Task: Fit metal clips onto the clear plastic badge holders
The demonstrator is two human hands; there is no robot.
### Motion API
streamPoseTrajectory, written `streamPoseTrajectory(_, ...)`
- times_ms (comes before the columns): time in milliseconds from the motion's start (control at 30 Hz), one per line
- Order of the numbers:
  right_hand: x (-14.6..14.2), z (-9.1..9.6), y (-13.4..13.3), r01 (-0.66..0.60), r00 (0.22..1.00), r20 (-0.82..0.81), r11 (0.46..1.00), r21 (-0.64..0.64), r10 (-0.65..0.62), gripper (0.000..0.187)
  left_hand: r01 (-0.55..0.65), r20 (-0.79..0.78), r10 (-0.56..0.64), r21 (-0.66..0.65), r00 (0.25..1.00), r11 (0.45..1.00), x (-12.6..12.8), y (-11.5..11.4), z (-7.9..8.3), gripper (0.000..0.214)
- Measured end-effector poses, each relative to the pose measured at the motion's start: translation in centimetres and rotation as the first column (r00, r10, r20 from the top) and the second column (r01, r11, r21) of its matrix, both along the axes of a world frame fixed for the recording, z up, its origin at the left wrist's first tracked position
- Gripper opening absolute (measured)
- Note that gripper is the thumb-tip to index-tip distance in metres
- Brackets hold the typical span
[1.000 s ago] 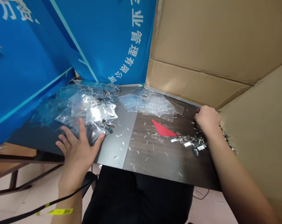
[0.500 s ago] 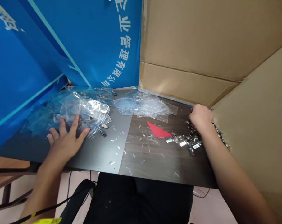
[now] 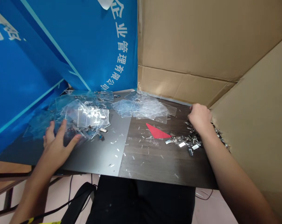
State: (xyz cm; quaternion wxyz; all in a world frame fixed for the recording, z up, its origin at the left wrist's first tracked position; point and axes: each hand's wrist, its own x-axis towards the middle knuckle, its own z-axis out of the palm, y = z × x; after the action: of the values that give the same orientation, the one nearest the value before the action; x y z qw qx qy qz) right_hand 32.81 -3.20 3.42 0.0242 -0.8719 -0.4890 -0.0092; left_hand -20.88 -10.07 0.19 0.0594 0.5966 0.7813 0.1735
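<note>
My left hand [image 3: 58, 144] has its fingers spread at the near edge of a heap of clear plastic badge sleeves [image 3: 86, 116], some with metal clips on them. A loose metal clip [image 3: 103, 130] lies at that heap's right side. At the far right of the table, my right hand [image 3: 200, 116] is closed and bent down over a pile of metal badge clips [image 3: 192, 141] with clear straps. Its fingertips are hidden behind the hand, so what they hold cannot be made out. A second stack of clear sleeves [image 3: 147, 109] lies at the back middle.
A red triangular piece [image 3: 157, 131] lies beside the clips. Small clear plastic bits [image 3: 147, 143] are scattered over the dark tabletop [image 3: 152, 168]. A blue printed panel [image 3: 96, 46] and cardboard walls [image 3: 185, 40] close off the back and right side.
My left hand has drawn a little to the left over the sleeves, and the top sleeves have shifted. My right hand stays over the clip pile.
</note>
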Motion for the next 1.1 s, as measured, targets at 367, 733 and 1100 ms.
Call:
streamPoseTrajectory(367,0.1,-0.3,0.0,-0.009,1.000,0.007,1.000,0.008,0.009,0.042,0.377,-0.247,-0.300,0.386,0.921,0.842,5.7,2.9,3.1,0.061)
streamPoseTrajectory(733,-0.4,0.1,-0.1,-0.019,1.000,-0.013,1.000,0.005,0.019,0.041,0.445,-0.628,-0.424,-0.134,0.653,0.885,9.9,12.2,1.2,0.053)
streamPoseTrajectory(1100,0.1,-0.5,0.0,-0.031,0.999,-0.008,0.999,0.029,0.032,0.043,0.665,-0.530,-0.665,-0.230,0.526,0.711,12.6,15.7,1.5,0.066)
